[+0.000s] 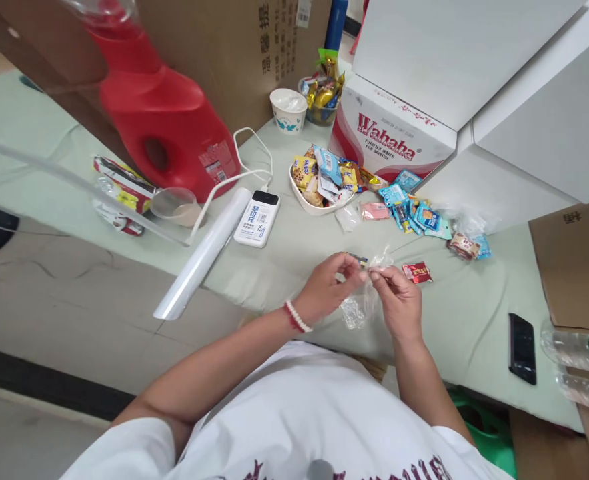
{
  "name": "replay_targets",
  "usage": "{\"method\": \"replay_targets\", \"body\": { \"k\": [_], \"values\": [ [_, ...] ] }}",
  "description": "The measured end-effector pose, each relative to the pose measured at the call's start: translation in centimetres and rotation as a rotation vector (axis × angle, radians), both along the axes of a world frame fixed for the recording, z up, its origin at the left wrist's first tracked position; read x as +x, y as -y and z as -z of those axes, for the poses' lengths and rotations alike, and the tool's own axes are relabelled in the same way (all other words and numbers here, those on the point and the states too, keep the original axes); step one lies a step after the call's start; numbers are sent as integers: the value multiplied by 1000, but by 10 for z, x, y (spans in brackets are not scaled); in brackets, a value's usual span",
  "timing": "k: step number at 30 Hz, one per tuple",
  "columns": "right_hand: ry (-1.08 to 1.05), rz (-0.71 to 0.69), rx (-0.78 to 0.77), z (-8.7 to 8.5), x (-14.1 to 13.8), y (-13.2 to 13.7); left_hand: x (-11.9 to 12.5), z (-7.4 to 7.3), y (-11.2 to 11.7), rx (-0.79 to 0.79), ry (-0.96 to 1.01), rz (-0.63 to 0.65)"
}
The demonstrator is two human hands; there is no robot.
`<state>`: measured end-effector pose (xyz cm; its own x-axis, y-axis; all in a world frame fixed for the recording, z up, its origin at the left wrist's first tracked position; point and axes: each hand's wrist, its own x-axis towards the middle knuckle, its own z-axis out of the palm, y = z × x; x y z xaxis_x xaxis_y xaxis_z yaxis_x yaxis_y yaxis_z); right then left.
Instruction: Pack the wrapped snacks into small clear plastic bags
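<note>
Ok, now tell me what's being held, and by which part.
A clear bag, pinched at a bunched part by the right grip; the left grip is right beside it, but whether it pinches too is unclear.

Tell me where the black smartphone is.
In the head view, the black smartphone lies at right on the table, just left of the clear plastic bottles.

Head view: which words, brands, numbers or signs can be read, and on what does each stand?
"Wahaha ®": white-and-red box.
"PURIFIED WATER FOR DRINKING": the same box, under the brand.
"温馨提": tall brown carton, in large characters; its smaller lines are too blurred.
Too small or blurred to read: the labels on the red bottle, white power bank and snack packets.
Cut off by the picture's bottom edge: maroon lettering on the shirt.
</note>
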<state>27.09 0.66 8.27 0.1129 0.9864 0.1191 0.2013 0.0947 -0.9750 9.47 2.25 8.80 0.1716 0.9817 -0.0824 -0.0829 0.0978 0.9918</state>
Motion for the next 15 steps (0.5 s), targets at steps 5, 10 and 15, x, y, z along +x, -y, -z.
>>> {"method": "replay_targets", "body": {
  "k": [5, 10, 15],
  "values": [
    [-5, 57, -5, -2, 1, 3, 30, 21, -9, -111, 286, -28],
    [-242, 202, -47, 7, 7, 4, 19, 28, -5, -233, 414, -94],
    [-345, 291, -56, 11, 5, 2, 17, 27, -7, -333, 562, -156]
  ]
}}
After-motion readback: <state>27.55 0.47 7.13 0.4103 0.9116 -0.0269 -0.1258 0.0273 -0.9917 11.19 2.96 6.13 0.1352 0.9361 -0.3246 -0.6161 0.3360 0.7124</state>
